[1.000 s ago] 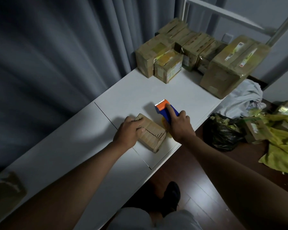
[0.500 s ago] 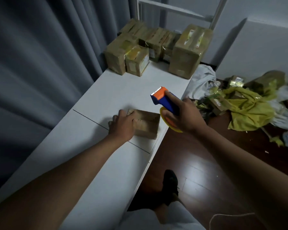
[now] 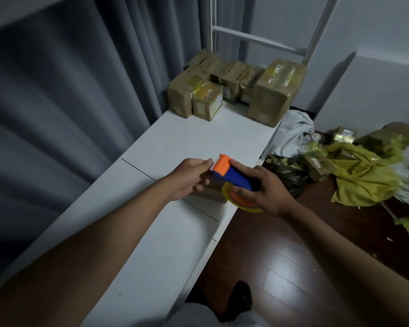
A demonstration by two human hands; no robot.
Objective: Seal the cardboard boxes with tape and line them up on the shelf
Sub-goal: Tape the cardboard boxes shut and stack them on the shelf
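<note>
A small cardboard box (image 3: 210, 195) lies on the white shelf (image 3: 194, 138) near its front edge, mostly hidden behind my hands. My right hand (image 3: 267, 192) grips a blue and orange tape dispenser (image 3: 236, 177) with a yellowish tape roll (image 3: 242, 205), held just above the box. The curled fingers and thumb of my left hand (image 3: 189, 178) pinch at the dispenser's serrated blade end, where the tape comes out. Several taped boxes (image 3: 232, 81) stand grouped at the shelf's far end, with a larger one (image 3: 272, 95) at the right.
A grey curtain (image 3: 69, 102) hangs along the shelf's left side. White frame posts (image 3: 314, 31) rise behind the boxes. On the dark wood floor to the right lie a black bag (image 3: 288, 171), a white cloth (image 3: 293, 131), yellow wrapping (image 3: 364, 175) and loose boxes.
My left hand has left the small box and come up to the dispenser's blade end. My right hand has swung the dispenser back over the box. The view tilted up.
</note>
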